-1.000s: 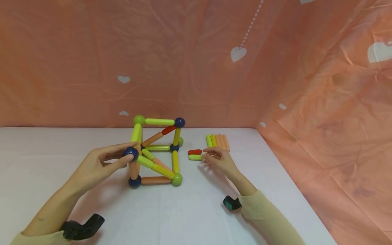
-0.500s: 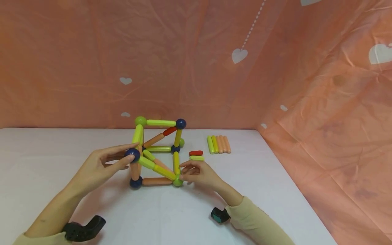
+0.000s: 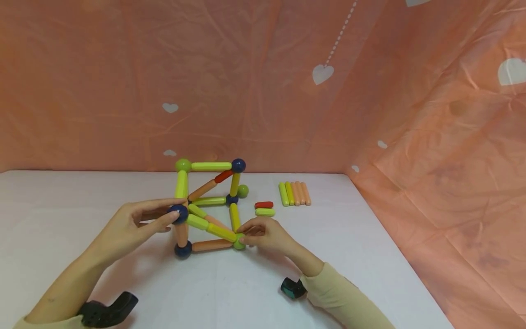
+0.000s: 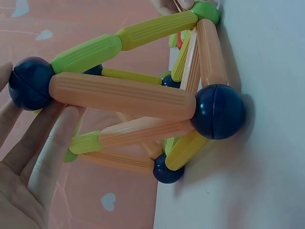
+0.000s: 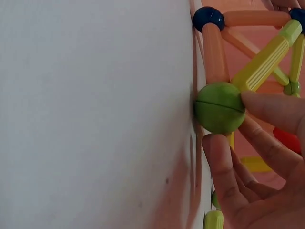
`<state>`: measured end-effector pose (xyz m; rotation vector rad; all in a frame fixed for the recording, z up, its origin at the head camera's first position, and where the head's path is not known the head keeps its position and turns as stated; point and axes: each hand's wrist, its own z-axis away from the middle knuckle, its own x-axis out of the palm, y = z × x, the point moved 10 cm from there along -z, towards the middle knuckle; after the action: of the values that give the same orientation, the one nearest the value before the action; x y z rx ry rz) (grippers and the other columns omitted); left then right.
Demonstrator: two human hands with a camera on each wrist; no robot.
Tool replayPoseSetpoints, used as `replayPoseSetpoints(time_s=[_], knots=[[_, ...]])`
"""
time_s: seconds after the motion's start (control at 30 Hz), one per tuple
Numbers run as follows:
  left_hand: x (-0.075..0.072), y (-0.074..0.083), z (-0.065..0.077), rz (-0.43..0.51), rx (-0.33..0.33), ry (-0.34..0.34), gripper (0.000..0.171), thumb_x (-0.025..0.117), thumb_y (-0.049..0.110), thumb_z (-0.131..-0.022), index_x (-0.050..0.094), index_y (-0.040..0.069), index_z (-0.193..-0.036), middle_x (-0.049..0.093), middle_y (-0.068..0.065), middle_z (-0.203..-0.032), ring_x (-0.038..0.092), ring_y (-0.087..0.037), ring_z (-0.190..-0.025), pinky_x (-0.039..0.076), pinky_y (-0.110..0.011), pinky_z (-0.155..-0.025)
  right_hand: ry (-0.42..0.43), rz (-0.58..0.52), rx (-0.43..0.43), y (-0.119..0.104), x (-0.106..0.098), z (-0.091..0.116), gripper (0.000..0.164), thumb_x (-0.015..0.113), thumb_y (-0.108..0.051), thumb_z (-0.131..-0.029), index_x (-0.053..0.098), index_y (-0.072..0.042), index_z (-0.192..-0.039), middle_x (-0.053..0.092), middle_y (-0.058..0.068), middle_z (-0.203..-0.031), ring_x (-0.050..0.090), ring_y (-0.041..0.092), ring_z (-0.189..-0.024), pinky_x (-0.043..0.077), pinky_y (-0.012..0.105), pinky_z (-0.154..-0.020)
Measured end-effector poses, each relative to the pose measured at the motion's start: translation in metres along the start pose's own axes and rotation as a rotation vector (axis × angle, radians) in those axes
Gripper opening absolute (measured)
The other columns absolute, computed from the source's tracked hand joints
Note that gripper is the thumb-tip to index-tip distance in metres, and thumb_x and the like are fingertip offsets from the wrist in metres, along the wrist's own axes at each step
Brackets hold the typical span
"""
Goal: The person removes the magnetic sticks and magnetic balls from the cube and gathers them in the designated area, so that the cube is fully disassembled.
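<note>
An open frame of magnetic sticks and balls (image 3: 211, 167) stands on the table in the head view. At its near upper left corner is a blue ball (image 4: 31, 83), pinched between the thumb and fingers of my left hand (image 3: 130, 227). My right hand (image 3: 269, 235) holds the green ball (image 5: 220, 109) at the near lower right corner, thumb and fingertips on it. A light green and yellow diagonal (image 3: 211, 228) joins these two balls. Below the left hand, a second blue ball (image 4: 220, 112) rests on the table. Fingers partly cover both held balls.
Right of the frame lie a short red stick (image 3: 264, 205) and a short light green stick (image 3: 265, 212). Beyond them several longer sticks (image 3: 295, 193) lie side by side. A loose-looking green ball (image 3: 243, 191) sits behind the frame. A pink cloth (image 3: 263, 91) hangs behind the table (image 3: 230, 292).
My right hand has come left from the short sticks to the green corner ball. The frame has turned slightly, and a gap now shows beside the rear green ball. My left hand keeps its hold.
</note>
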<state>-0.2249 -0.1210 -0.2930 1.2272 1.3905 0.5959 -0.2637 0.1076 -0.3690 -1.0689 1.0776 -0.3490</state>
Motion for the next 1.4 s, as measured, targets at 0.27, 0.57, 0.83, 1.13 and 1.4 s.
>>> replayPoseSetpoints(time_s=[0.27, 0.57, 0.83, 1.13, 1.4], knots=[[0.004, 0.002, 0.006, 0.045, 0.015, -0.052, 0.034, 0.060, 0.015, -0.095, 0.060, 0.007, -0.128, 0.067, 0.003, -0.119, 0.066, -0.003, -0.097, 0.057, -0.024, -0.075, -0.002, 0.025, 0.014, 0.003, -0.003, -0.002, 0.024, 0.069, -0.016, -0.089, 0.069, -0.004, -0.110, 0.068, 0.011, -0.101, 0.063, 0.011, -0.079, 0.055, 0.022, -0.066], [0.008, 0.014, 0.012, -0.086, -0.004, -0.039, 0.032, 0.064, 0.022, -0.093, 0.065, 0.018, -0.125, 0.065, -0.006, -0.124, 0.065, -0.001, -0.098, 0.054, -0.021, -0.077, 0.043, 0.045, -0.017, 0.000, -0.014, -0.009, 0.024, 0.066, -0.015, -0.089, 0.069, -0.003, -0.110, 0.069, 0.012, -0.102, 0.062, 0.013, -0.082, 0.053, 0.020, -0.069], [-0.002, 0.016, 0.012, -0.191, -0.037, 0.037, 0.035, 0.067, 0.029, -0.091, 0.065, 0.018, -0.124, 0.070, -0.003, -0.113, 0.066, -0.002, -0.088, 0.054, -0.021, -0.073, 0.028, 0.022, -0.035, -0.002, -0.010, -0.010, 0.026, 0.064, -0.012, -0.090, 0.065, 0.000, -0.113, 0.068, 0.016, -0.104, 0.062, 0.017, -0.086, 0.052, 0.018, -0.070], [-0.052, 0.010, -0.018, -0.249, 0.053, 0.411, 0.033, 0.058, 0.025, -0.097, 0.063, 0.004, -0.122, 0.063, -0.007, -0.106, 0.058, -0.001, -0.097, 0.051, -0.016, -0.083, 0.067, 0.062, -0.016, 0.000, -0.010, -0.009, 0.024, 0.065, -0.014, -0.091, 0.068, -0.004, -0.112, 0.069, 0.011, -0.104, 0.061, 0.015, -0.090, 0.050, 0.018, -0.078], [-0.038, -0.009, -0.029, -0.178, -0.052, 0.206, 0.042, 0.042, 0.035, -0.103, 0.051, 0.013, -0.138, 0.047, -0.018, -0.140, 0.044, -0.044, -0.127, 0.038, -0.065, -0.097, 0.135, 0.068, 0.002, 0.001, -0.015, -0.015, 0.023, 0.064, -0.011, -0.090, 0.069, -0.004, -0.111, 0.070, 0.012, -0.105, 0.065, 0.018, -0.092, 0.053, 0.024, -0.080]])
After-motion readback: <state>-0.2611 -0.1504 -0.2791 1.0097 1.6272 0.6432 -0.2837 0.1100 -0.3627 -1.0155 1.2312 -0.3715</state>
